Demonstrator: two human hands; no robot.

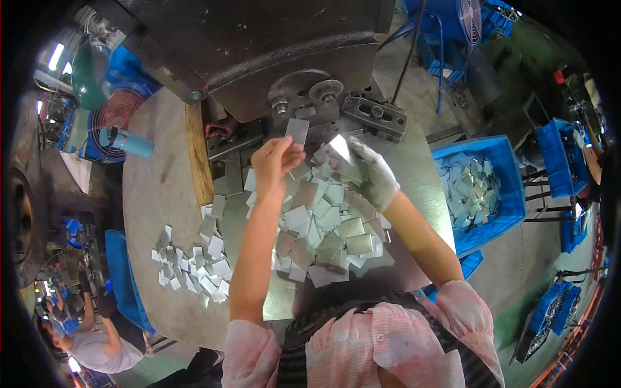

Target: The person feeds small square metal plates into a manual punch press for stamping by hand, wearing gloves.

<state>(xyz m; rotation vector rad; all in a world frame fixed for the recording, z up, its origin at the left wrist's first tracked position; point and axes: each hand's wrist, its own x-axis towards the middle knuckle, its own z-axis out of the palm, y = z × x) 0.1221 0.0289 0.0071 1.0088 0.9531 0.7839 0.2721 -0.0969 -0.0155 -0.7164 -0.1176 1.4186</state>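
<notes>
My bare left hand (278, 158) pinches a small flat metal plate (297, 131) by its lower end, held up just in front of the press tooling (304, 97). To its right, my right hand (373, 174) wears a pale work glove and grips a bright metal plate (341, 149) between thumb and fingers. Whether more than one plate is in that glove I cannot tell. Below both hands a heap of loose metal plates (314, 223) spreads over the metal table. A second pile of smaller-looking plates (197, 268) lies farther left.
A dark press body (284, 45) rises at the far side of the table (158, 194). A wooden strip (198, 155) and a teal bottle (129, 142) are on the left. At right stands a blue bin (511, 213) of plates. Another person (107, 346) works at lower left.
</notes>
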